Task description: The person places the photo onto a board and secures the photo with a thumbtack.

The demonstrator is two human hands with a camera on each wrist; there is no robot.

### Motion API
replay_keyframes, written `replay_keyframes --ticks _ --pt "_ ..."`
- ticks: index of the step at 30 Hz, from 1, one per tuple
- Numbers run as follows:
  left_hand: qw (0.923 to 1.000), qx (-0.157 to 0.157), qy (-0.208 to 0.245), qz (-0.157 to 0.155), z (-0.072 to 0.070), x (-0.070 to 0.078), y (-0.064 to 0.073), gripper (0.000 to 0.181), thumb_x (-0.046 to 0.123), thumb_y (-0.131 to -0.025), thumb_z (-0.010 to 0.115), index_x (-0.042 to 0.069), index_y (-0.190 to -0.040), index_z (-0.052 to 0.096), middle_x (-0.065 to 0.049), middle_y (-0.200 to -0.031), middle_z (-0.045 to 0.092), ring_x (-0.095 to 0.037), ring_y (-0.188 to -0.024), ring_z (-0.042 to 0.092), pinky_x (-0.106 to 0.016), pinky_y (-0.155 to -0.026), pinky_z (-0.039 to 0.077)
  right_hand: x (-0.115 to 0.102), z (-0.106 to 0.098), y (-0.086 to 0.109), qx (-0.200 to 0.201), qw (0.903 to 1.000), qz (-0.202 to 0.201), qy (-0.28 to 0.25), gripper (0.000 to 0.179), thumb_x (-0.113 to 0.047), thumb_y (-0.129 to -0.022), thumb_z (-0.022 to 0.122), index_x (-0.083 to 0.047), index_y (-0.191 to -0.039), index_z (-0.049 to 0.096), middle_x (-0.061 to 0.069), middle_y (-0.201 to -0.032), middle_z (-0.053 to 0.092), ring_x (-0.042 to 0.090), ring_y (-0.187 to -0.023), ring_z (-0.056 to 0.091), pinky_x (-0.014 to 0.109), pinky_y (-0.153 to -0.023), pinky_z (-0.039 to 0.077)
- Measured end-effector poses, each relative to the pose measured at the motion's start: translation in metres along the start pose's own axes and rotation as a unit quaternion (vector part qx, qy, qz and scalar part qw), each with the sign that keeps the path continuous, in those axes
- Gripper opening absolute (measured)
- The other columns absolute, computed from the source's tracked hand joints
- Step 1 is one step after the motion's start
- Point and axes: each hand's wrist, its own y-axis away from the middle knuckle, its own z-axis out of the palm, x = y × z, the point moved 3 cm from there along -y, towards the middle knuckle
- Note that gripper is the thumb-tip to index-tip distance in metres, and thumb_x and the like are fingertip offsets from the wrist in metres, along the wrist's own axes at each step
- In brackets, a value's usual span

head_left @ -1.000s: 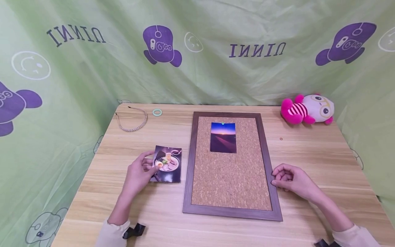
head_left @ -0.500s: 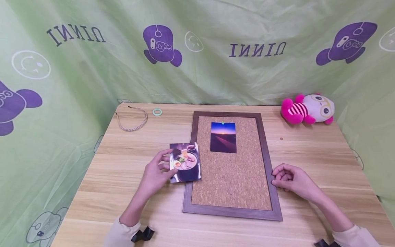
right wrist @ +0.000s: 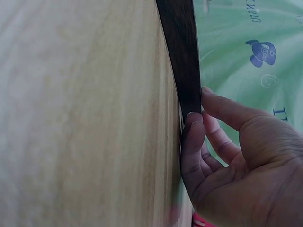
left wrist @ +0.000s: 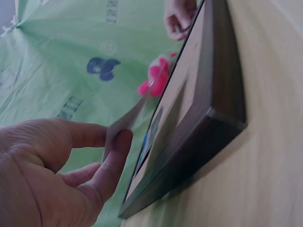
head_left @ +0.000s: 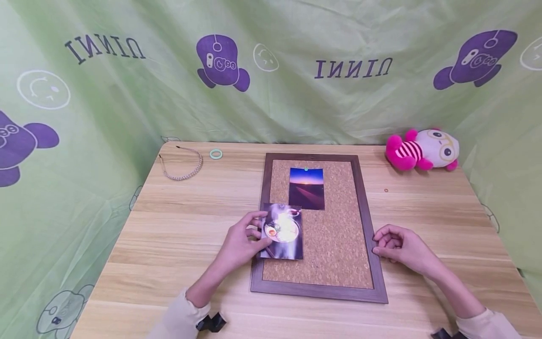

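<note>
- Fingers of the left hand point(head_left: 239, 241) pinch the food photo point(head_left: 281, 231) by its left edge, above the left side of the frame point(head_left: 319, 291).
- Right hand point(head_left: 400, 246): curled fingers touch the frame's right edge; whether they grip, I cannot tell.
- Inside the frame: cork board point(head_left: 334, 254), 1 sunset photo point(head_left: 306, 194), 1 green pin point(head_left: 306, 169).
- Table point(head_left: 169, 245): headband point(head_left: 182, 178), plush toy point(head_left: 419, 150).
- Green curtain point(head_left: 296, 108) behind.

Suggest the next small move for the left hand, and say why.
Probably ease the noodle photo right, over the bare cork: the left hand holds it raised, and in the head view it overlaps the left side of the frame.
</note>
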Motion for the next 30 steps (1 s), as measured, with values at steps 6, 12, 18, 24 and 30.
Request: replay_keyframes --ticks 6,12,18,24,30 --pt "0.9994 -0.028 0.014 0.013 0.024 0.000 -0.004 0.066 -0.010 -0.086 0.085 0.000 -0.147 0.064 -0.018 -0.119 0.069 -0.015 -0.089 0.072 -0.027 -0.079 0.068 0.000 0.000 0.000 0.001 1.0000 -0.002 0.003 0.025 0.005 -0.094 0.083 0.009 -0.112 0.067 0.001 -0.086 0.069 0.005 -0.064 0.061 0.026 -0.051 0.055" --pt "0.9985 -0.047 0.009 0.024 0.046 0.002 -0.009 0.062 -0.006 -0.087 0.086 0.000 -0.145 0.065 -0.016 -0.117 0.068 -0.014 -0.089 0.071 -0.024 -0.079 0.066 0.000 0.000 0.000 0.002 1.0000 -0.003 0.004 0.024 0.005 -0.093 0.083 0.009 -0.111 0.067 0.000 -0.086 0.069 0.005 -0.064 0.061 0.026 -0.051 0.055" --pt "0.9972 -0.068 0.022 0.019 0.061 0.000 -0.012 0.062 -0.007 -0.088 0.085 -0.004 -0.145 0.062 -0.015 -0.116 0.066 -0.014 -0.088 0.069 -0.023 -0.079 0.065 -0.001 0.000 0.000 0.001 1.0000 -0.007 0.003 0.024 0.006 -0.093 0.083 0.009 -0.111 0.067 0.000 -0.086 0.069 0.005 -0.063 0.061 0.026 -0.051 0.054" --pt "0.9963 -0.080 0.027 0.011 0.065 -0.002 -0.013 0.066 -0.007 -0.088 0.086 -0.005 -0.148 0.059 -0.017 -0.122 0.065 -0.016 -0.093 0.070 -0.024 -0.082 0.066 -0.001 0.000 0.000 0.001 1.0000 -0.008 0.003 0.024 0.006 -0.093 0.083 0.009 -0.111 0.067 0.000 -0.085 0.069 0.005 -0.063 0.061 0.026 -0.050 0.054" --pt "0.9903 -0.094 -0.088 0.051 0.061 0.005 -0.009 0.068 0.002 -0.087 0.092 -0.004 -0.147 0.062 -0.013 -0.121 0.067 -0.010 -0.088 0.069 -0.023 -0.079 0.064 -0.001 0.000 0.000 0.003 1.0000 -0.007 0.003 0.024 0.005 -0.093 0.083 0.009 -0.111 0.067 0.000 -0.085 0.069 0.005 -0.063 0.061 0.026 -0.051 0.054"
